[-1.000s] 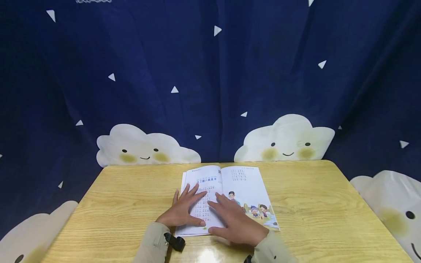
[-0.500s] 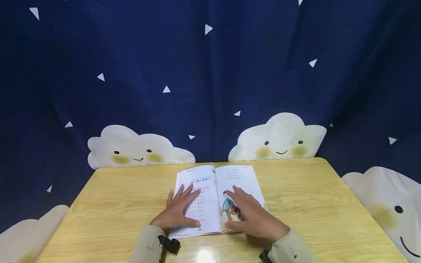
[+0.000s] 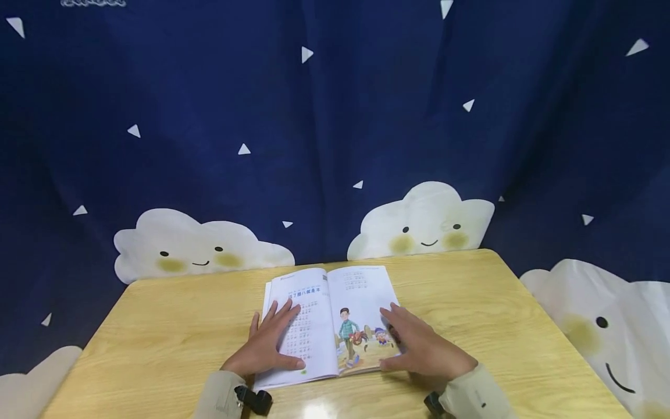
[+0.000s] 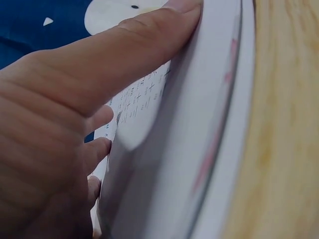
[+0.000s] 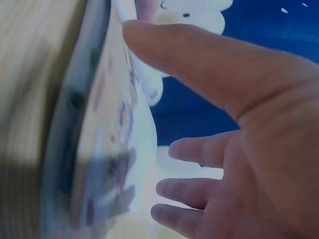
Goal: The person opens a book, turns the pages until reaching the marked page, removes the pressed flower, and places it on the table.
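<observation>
An open book point(image 3: 361, 291) lies on the wooden table, its left page printed with text and its right page bearing a picture of a person with a rooster. On the left page rests my left hand point(image 3: 267, 343), fingers spread; in the left wrist view its thumb point(image 4: 134, 45) lies along the lower part of the page. At the right page's outer edge is my right hand point(image 3: 426, 346), fingers extended. The right wrist view shows that thumb point(image 5: 169, 42) by the page edge and the other fingers apart from the paper.
The pale wooden table point(image 3: 178, 326) extends to both sides of the book. Behind it hangs a dark blue curtain point(image 3: 235, 87) with white triangles and smiling clouds. A black strap with a small device point(image 3: 256, 400) sits on the left wrist.
My right hand has moved right, from the left page across the right page to its outer edge, uncovering the picture. The left hand stays on the left page. The head view has shifted.
</observation>
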A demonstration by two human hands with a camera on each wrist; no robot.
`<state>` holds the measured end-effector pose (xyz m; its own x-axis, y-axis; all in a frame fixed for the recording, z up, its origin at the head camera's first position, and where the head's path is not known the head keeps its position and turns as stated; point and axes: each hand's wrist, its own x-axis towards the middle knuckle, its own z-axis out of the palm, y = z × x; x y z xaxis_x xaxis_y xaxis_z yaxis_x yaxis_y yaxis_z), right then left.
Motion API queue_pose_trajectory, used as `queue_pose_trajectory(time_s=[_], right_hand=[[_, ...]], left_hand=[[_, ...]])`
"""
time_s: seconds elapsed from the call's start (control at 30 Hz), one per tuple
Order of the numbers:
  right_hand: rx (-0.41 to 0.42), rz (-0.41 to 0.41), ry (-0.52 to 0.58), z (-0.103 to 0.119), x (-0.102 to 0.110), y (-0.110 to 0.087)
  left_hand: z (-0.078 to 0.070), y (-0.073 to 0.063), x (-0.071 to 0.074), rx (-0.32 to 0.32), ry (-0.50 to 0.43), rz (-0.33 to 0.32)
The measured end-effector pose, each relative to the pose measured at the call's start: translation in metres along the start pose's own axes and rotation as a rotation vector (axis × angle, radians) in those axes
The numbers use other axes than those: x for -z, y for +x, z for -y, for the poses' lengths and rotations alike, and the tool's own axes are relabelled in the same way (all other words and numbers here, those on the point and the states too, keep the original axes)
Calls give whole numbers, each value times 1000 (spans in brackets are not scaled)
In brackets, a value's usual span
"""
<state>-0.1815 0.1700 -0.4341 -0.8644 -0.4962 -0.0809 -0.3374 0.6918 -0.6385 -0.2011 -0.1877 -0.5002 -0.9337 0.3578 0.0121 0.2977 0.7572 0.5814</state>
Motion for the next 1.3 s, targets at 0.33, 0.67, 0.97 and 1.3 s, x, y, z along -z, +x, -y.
queue_pose_trajectory(time_s=[0.33, 0.67, 0.97, 1.3], right_hand=[[-46, -1, -7, -5, 0, -1], [-37, 22, -54, -8, 0, 4], [-76, 17, -75, -18, -1, 6], [-96, 37, 79, -27, 4, -1]], left_hand=[[5, -17, 1, 39, -12, -2], [6, -14, 1, 46, 9, -4], [4, -7, -1, 21, 22, -25], [0, 0, -1, -12, 17, 0]])
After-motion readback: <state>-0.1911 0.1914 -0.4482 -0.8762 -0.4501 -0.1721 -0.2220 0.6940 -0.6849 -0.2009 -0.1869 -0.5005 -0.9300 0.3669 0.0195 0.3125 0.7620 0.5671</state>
